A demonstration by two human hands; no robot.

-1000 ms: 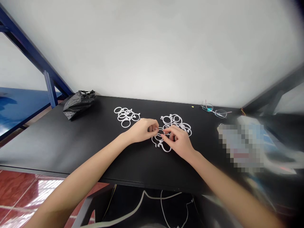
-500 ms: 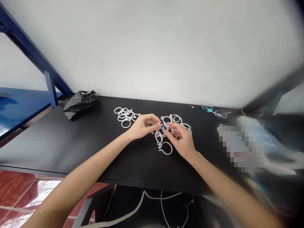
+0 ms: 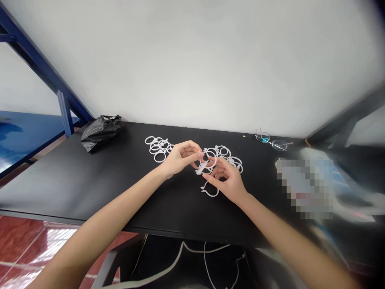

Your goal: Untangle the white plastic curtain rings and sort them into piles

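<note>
My left hand (image 3: 183,158) is closed, thumb and forefinger pinching a white plastic ring (image 3: 215,160) that has a small clasp on its rim. Facing it, my right hand (image 3: 226,176) has its fingers curled around the lower side of the same small bunch of rings, thumb and forefinger on either side of a ring seen edge-on (image 3: 202,167). Its fingers partly cover these rings. Below the fingertips a separate ring (image 3: 212,195) lies on the black table (image 3: 168,212). Behind and right of my right hand is a pile of rings (image 3: 223,151).
Left of my left hand lies another pile of white rings (image 3: 160,156). A crumpled black plastic bag (image 3: 100,132) sits at the back left. Eyeglasses (image 3: 279,145) rest near the wall at right, with a blurred packet (image 3: 306,188) nearer me. Cables (image 3: 177,259) hang below the table edge.
The rings between my hands have turned, with one now edge-on. My right thumb has moved down and left, and its fingers are further apart. My left hand has shifted slightly.
</note>
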